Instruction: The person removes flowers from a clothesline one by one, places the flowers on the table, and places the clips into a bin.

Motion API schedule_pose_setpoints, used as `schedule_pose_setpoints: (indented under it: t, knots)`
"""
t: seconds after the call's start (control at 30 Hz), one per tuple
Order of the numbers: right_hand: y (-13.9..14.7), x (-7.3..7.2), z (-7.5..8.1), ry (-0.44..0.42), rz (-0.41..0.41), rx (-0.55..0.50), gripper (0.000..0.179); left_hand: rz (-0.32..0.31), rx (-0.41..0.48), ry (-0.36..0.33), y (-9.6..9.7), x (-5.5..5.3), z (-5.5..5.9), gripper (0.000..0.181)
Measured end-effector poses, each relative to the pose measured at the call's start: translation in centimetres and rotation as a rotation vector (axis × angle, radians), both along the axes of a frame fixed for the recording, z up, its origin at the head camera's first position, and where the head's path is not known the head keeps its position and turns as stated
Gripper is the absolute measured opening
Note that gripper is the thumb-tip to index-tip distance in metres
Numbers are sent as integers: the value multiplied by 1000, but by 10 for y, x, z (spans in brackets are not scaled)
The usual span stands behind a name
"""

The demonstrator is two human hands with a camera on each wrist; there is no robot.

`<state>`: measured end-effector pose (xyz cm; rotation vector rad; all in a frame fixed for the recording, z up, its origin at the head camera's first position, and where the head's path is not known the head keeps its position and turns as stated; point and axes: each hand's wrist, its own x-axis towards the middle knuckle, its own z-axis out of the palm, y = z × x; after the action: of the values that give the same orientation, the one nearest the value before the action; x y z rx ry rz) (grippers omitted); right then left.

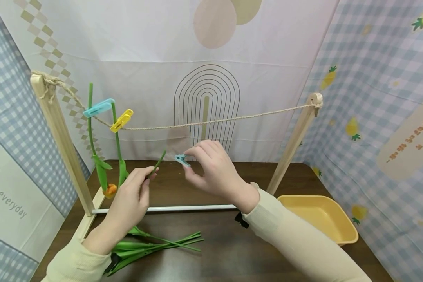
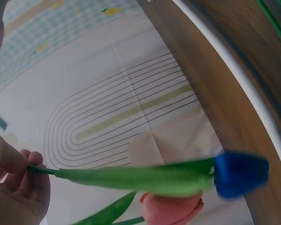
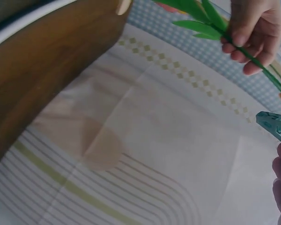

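Blue checked cloth (image 1: 7,47) hangs down the left side, meeting a white printed backdrop (image 1: 144,35) behind the dark wood-grained table (image 1: 225,262). A wooden left post (image 1: 65,149) carries one end of a sagging rope (image 1: 197,124). Near that end, a pale-blue peg (image 1: 98,107) and a yellow peg (image 1: 122,120) each fix a stem to the rope; an orange bloom (image 1: 110,190) hangs lowest. Loose green stems (image 1: 155,247) lie crossed on the table, partly under the left forearm. Above them the left hand (image 1: 128,199) pinches the stem of a blue tulip (image 2: 136,179), in front of the rope. Just right, the right hand (image 1: 211,168) grips a teal peg (image 1: 181,159) between thumb and fingers, apart from the stem. A white rod (image 1: 190,208) runs low behind both hands. By the right post (image 1: 290,145) sits a yellow basin (image 1: 320,197), its inside partly visible past the sleeve.
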<state>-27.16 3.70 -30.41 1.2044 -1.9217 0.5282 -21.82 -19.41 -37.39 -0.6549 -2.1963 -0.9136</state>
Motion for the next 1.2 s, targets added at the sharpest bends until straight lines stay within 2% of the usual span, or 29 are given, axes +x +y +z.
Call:
schedule_pose_setpoints:
  t: [0.27,0.4,0.53,0.77,0.87,0.97,1.2]
  knots:
    - [21,-1,-32,-94,-41,28,20,32,-128,50,0,9,-6,46]
    - [30,1,-46,-132,-58,39,20,1,-187,87,1,10,-11,52]
    - [38,1,-57,-161,-77,39,19,-35,-238,122,0,11,-18,50]
    - [53,4,-72,-191,-107,34,21,-52,-320,140,-2,12,-32,47]
    - [60,6,-77,-205,-125,37,22,-46,-375,120,-4,13,-38,50]
    - [68,7,-83,-216,-138,44,22,-34,-451,71,-5,15,-43,56]
    - [87,10,-95,-268,-195,54,23,-5,-607,-94,-2,24,-52,58]
